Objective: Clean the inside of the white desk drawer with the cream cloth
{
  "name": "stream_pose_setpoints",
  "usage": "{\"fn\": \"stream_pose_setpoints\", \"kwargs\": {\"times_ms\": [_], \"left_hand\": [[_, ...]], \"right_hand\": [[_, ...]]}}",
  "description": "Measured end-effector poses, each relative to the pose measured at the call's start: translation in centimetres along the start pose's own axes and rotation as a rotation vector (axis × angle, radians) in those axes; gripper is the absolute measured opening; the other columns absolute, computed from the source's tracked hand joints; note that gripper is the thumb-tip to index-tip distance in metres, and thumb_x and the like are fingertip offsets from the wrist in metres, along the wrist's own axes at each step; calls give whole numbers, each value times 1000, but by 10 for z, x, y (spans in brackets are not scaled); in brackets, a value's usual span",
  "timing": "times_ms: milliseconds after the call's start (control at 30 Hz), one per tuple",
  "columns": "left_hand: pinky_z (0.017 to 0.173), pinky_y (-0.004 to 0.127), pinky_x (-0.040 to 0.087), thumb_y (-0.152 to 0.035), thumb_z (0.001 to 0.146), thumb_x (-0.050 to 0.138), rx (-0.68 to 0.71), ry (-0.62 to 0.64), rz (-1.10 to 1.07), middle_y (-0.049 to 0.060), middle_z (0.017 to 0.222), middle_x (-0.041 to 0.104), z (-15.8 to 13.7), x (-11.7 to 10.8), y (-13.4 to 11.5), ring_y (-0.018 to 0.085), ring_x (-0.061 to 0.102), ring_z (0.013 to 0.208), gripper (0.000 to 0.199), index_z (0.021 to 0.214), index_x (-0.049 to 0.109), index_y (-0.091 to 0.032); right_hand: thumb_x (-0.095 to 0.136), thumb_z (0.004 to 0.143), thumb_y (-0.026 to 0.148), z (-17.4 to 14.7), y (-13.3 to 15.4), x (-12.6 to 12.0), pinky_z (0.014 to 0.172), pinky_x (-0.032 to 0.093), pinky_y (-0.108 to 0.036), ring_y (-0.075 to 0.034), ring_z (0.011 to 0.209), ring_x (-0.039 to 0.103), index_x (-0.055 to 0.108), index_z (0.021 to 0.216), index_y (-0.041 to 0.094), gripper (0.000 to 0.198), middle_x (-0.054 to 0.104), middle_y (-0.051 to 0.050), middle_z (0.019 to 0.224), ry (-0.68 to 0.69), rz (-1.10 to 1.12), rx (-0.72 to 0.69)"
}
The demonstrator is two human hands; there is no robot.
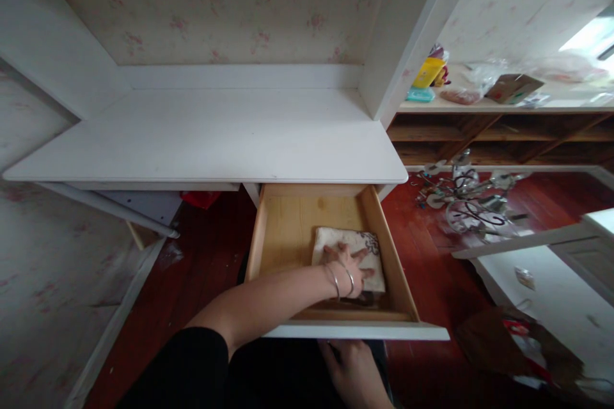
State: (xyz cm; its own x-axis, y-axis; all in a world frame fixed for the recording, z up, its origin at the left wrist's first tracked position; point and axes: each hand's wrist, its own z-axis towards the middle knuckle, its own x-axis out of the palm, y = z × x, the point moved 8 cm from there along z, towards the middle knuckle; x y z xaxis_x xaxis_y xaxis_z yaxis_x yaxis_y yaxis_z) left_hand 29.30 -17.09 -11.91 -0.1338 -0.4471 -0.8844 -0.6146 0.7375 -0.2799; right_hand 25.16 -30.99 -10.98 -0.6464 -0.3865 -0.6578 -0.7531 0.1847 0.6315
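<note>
A pulled-out wooden drawer with a white front hangs below the white desk top. Inside it, toward the right, lies a folded cream cloth with a dark curly pattern at one corner. My left hand, with thin bangles at the wrist, rests on this cloth, palm down and fingers spread. Part of a dark flat thing shows under the cloth's near edge. Just below the drawer front is my right hand, its thumb apart from the fingers. The fingertips are hidden at the panel, so their grip does not show.
The white desk top spans the view above the drawer. On the red wooden floor at right lie a chandelier, a white furniture piece and a brown bag. A shelf unit bears a cardboard box and plastic bags.
</note>
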Motion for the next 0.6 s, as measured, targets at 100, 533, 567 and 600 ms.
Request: {"fn": "stream_pose_setpoints", "kwargs": {"times_ms": [100,533,567,600], "left_hand": [[72,76,41,-41,72,63,42,78,58,-6,162,23,-13,19,-14,55,34,122,65,135,51,-53],[73,72,47,-36,83,55,-79,103,29,-5,165,10,-80,12,45,54,35,125,63,143,42,-51],[74,71,47,-36,82,57,-82,106,14,-5,165,12,-89,14,53,54,36,125,65,143,43,-51],[77,70,47,-35,81,59,-90,99,3,-5,165,13,-98,16,61,54,37,126,65,142,44,-52]], "right_hand": [[43,99,31,-1,1,0,90,46,-27,-24,103,69,78,94,24,36,77,-7,102,2,9,3],[41,100,32,-2,2,1,87,47,-27,-24,103,69,78,96,24,38,76,-6,104,-5,46,-8],[41,99,32,-2,1,1,88,47,-27,-24,104,69,78,98,24,37,76,-6,105,-7,50,-14],[41,99,32,-2,1,2,88,47,-28,-25,105,69,77,99,24,37,76,-6,106,-7,52,-17]]}}
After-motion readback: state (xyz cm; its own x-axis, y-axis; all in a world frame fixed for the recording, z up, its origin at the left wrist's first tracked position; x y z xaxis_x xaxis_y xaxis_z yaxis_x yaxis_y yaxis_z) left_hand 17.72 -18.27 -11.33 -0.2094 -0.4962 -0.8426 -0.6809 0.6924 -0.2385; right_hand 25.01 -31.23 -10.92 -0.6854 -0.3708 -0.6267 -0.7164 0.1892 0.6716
